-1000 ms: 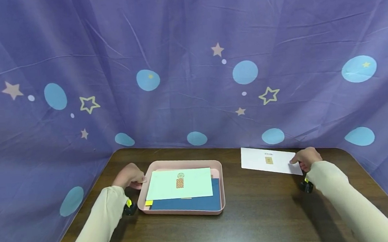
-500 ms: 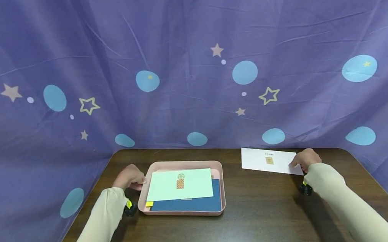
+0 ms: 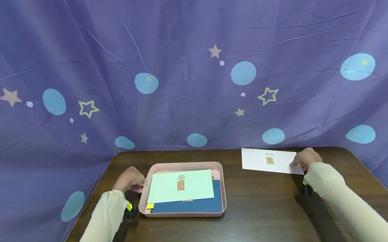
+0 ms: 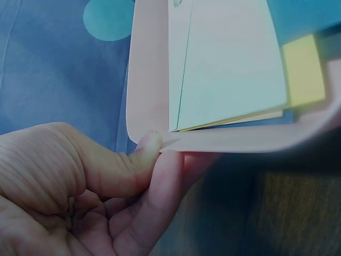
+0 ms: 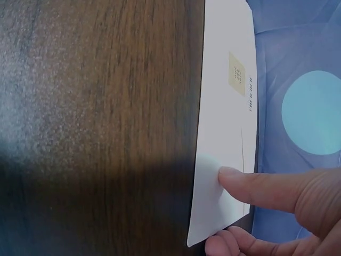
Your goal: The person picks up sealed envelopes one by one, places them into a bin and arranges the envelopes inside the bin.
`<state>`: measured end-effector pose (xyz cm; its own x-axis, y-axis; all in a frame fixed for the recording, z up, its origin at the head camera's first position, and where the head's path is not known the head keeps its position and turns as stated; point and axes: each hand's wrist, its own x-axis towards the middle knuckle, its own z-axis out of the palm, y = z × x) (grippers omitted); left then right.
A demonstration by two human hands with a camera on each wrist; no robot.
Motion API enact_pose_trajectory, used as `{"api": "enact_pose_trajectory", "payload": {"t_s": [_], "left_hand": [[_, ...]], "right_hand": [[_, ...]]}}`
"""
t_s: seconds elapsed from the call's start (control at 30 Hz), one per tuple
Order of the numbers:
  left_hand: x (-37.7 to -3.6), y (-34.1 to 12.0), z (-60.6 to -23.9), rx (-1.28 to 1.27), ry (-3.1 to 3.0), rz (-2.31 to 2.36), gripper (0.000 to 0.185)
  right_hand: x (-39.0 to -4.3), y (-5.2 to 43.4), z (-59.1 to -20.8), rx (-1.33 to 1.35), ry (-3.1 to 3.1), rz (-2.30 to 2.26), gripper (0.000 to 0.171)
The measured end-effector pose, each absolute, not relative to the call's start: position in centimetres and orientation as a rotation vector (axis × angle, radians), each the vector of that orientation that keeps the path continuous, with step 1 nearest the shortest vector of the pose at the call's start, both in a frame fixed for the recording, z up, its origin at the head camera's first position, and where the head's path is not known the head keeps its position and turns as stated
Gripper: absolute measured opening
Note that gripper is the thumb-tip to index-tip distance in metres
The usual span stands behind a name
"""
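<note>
My left hand [image 3: 131, 179] pinches the left rim of a shallow pink tray [image 3: 188, 214] between thumb and fingers; the left wrist view shows the thumb on the inner side of the wall [image 4: 224, 140]. Inside the tray a pale green envelope [image 3: 196, 184] with a brown printed mark lies over a dark blue one [image 3: 201, 205], and a bit of yellow [image 4: 303, 72] sticks out below. At the right, my right hand [image 3: 307, 158] holds the right end of a white envelope [image 3: 256, 161], thumb on top and fingers at its edge. A small tan label [image 5: 237, 73] marks this envelope.
Both things lie on a brown wooden table [image 3: 257, 215]. Behind it and to its sides hangs a purple curtain [image 3: 192, 98] with stars and blue dots, close to the table's far edge. The white envelope lies near that edge.
The head view shifts slightly, so everything appears a little lower. Both hands keep their places at the tray and the white envelope; nothing else visibly moves.
</note>
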<state>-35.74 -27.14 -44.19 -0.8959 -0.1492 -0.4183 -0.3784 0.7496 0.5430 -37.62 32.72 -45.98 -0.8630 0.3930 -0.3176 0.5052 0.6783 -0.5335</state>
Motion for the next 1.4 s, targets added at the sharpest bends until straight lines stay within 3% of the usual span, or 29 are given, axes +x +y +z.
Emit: {"api": "enact_pose_trajectory", "payload": {"t_s": [0.6,1.13,1.4], "left_hand": [[-35.8,-27.0,-44.2,-0.426,2.59,0.928,0.014],[-35.9,-27.1,-44.2,-0.431,2.586,0.91,0.01],[-36.0,-27.0,-44.3,-0.433,2.58,0.907,0.011]], "right_hand": [[-38.2,33.2,-46.1,0.755,2.686,-0.881,0.045],[-37.9,34.3,-46.5,0.608,2.654,-1.052,0.053],[-37.8,35.8,-47.0,0.567,2.549,-1.252,0.034]]}}
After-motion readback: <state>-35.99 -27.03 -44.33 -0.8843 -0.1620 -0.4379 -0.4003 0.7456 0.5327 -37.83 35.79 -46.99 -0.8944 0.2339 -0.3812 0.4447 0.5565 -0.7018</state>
